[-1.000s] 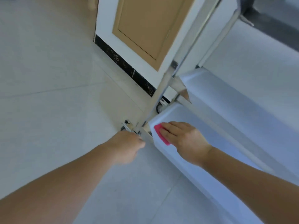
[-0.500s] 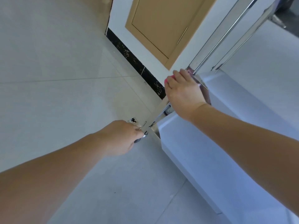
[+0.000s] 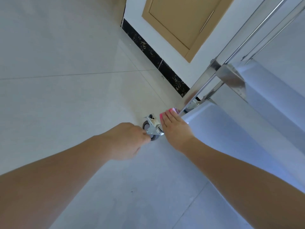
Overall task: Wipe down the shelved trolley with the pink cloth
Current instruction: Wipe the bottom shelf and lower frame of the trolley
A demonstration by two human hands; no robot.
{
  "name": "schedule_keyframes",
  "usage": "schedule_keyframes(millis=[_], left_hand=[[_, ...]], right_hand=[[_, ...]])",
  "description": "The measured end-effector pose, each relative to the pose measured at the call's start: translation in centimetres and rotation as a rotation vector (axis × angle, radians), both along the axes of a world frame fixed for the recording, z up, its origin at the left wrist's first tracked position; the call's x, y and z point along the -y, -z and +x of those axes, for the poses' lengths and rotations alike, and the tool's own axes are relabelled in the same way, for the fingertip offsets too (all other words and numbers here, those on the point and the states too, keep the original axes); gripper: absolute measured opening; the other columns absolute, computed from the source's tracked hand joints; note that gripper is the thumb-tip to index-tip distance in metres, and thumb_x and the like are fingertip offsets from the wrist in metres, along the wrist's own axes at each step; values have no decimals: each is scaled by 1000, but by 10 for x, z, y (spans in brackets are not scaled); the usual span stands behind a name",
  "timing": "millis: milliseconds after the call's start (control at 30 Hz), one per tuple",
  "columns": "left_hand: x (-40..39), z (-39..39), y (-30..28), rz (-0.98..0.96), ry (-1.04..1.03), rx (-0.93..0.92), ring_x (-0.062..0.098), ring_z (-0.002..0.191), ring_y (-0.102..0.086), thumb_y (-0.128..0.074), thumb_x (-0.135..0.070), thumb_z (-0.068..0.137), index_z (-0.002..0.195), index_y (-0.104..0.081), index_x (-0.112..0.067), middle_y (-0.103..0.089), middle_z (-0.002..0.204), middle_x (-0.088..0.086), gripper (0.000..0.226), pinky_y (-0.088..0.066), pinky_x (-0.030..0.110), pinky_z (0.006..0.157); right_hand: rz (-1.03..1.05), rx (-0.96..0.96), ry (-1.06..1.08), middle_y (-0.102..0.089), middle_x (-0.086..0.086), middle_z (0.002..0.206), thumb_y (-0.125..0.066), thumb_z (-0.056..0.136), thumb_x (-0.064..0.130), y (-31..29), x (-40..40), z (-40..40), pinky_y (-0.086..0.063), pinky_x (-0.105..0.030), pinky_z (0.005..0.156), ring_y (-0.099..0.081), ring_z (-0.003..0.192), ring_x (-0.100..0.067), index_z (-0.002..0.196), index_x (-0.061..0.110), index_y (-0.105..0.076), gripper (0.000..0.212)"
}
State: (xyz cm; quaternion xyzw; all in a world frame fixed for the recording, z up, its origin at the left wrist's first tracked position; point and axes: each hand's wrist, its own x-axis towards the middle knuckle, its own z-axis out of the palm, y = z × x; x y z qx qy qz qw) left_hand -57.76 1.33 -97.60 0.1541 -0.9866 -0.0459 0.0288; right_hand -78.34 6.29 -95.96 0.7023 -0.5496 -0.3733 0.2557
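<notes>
The shelved trolley fills the right side, with white shelves and shiny metal posts. My right hand presses the pink cloth against the bottom of the near corner post, beside the lowest shelf. Only a pink edge shows past my fingertips. My left hand grips the metal bracket of the grey caster wheel under that corner, its fingers curled round it.
Pale floor tiles spread to the left and below. A white wall with a black marbled skirting and a tan cabinet door stands behind the trolley. A second caster shows behind the post.
My right hand with the cloth went from the lower shelf up the post, then came back down to the post's foot. My left hand has stayed at the caster.
</notes>
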Motion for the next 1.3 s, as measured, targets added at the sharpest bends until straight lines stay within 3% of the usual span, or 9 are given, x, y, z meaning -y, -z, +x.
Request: schedule_keyframes(millis=[233,333,500,667,767,833,933,1167,1300], left_hand=[[-1,16,9,-15,-24,104,22,98,-52,-33,-22,92,114,-48,-19,-56,106,-3,26,-42,36,85],[-3,9,0,-39,-22,91,21,96,-52,-32,-21,92,113,-49,-19,-56,104,-3,26,-43,35,83],[-11,-7,-20,-79,-15,88,20,97,-53,-32,-22,93,116,-47,-21,-55,106,-3,28,-43,35,86],[-21,-11,-35,-112,-35,75,18,100,-52,-31,-23,93,118,-47,-23,-55,108,-5,30,-41,32,89],[-23,-7,-43,-124,-64,39,16,100,-52,-32,-23,92,118,-48,-24,-56,105,-7,31,-41,31,89],[-22,-3,-46,-120,-87,38,15,100,-52,-32,-23,92,119,-48,-25,-57,104,-8,31,-41,31,89],[-21,7,-46,-111,-111,52,14,102,-52,-32,-23,91,120,-48,-26,-58,107,-8,33,-42,31,90],[-22,25,-44,-71,-163,62,13,101,-53,-33,-23,92,122,-48,-30,-58,109,-11,35,-41,27,89],[-24,29,-43,-47,-165,52,14,100,-54,-34,-21,91,121,-50,-30,-60,107,-10,35,-40,26,87]], right_hand=[[-34,277,-119,-48,-17,135,-47,88,9,2,-2,-4,-20,-44,116,-42,127,-34,138,-2,-35,53],[-269,620,-203,-67,-15,113,-72,55,-7,-9,-27,-8,-56,-42,83,-66,99,-31,113,0,-65,59],[-633,1229,72,-67,-10,114,-50,75,-16,-31,-61,-12,-52,-39,90,-64,102,-28,113,7,-64,46],[-1169,1771,477,-59,20,65,-27,75,-9,-74,-56,-5,-42,-19,71,-49,64,-3,88,9,-50,32],[-1359,1876,480,-60,6,84,-31,81,-10,-94,-31,8,-38,-9,67,-50,71,-7,103,5,-51,33],[-1268,1888,400,-58,-12,109,-33,87,-7,-96,-13,23,-44,-23,85,-57,93,-18,114,4,-46,33],[-1116,1729,354,-18,-18,153,-31,81,-14,-83,9,41,-19,-34,116,-19,142,-25,145,2,-14,68],[-980,1591,452,10,-15,157,-31,65,-22,-45,14,34,3,-24,115,8,145,-24,146,1,8,92],[-688,1506,702,1,-12,157,-45,83,-4,-1,2,41,-13,-40,118,-9,143,-32,148,12,7,85]])
